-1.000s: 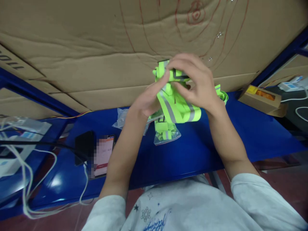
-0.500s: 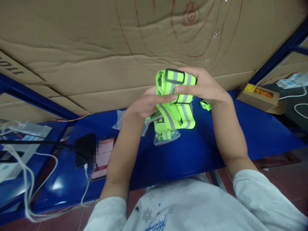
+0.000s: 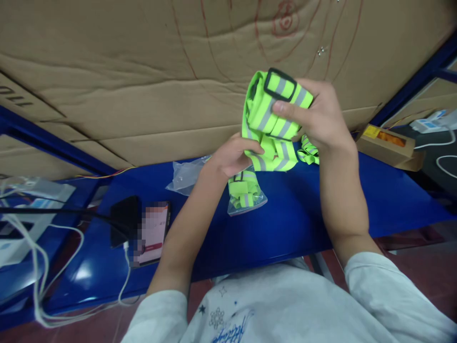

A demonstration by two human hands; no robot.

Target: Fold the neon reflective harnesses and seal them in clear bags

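A bundle of neon-yellow reflective strap (image 3: 266, 116) with grey stripes and a black slide buckle is held up over the table. My right hand (image 3: 319, 112) grips its upper right part, thumb across the front and the other fingers hidden behind. Lower down, my left hand (image 3: 237, 155) pinches a hanging loop of the strap between thumb and fingers. Below, a clear zip bag (image 3: 246, 195) with another folded reflective strap in it lies on the table. More neon strap (image 3: 309, 151) lies behind my right wrist.
Cardboard (image 3: 124, 105) stands upright behind the blue table (image 3: 271, 238). An empty-looking clear bag (image 3: 183, 176) lies beside my left forearm. At left are a phone (image 3: 153, 233), a black object (image 3: 124, 221) and white cables (image 3: 43, 281). A small cardboard box (image 3: 385, 145) sits at right.
The strap bundle has gone up and to the right with my right hand. My left hand has shifted right and now holds the lower loop, and the clear bags show more fully.
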